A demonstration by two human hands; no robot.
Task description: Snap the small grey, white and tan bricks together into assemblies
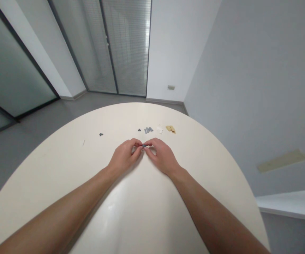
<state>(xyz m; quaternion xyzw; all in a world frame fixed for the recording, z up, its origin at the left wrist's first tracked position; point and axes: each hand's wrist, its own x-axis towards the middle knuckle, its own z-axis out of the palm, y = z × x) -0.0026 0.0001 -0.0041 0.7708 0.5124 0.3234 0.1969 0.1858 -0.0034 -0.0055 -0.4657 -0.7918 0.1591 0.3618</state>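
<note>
My left hand (125, 153) and my right hand (161, 154) meet fingertip to fingertip over the round table. Between their pinched thumbs and forefingers is a small dark blue-grey piece (144, 145), mostly covered by the fingers, its exact kind too small to make out. Both hands are closed on it. Just beyond the hands lie a small black piece (139, 130), a group of grey flat strips (148, 130), some white pieces (160, 129) and several tan flat pieces (171, 128).
Off to the left on the cream tabletop (62, 165) lie another small black piece (101, 134) and a thin white piece (83, 142). The table's curved far edge faces a glass partition (126, 46) and a white wall. A grey wall (247, 88) stands at the right.
</note>
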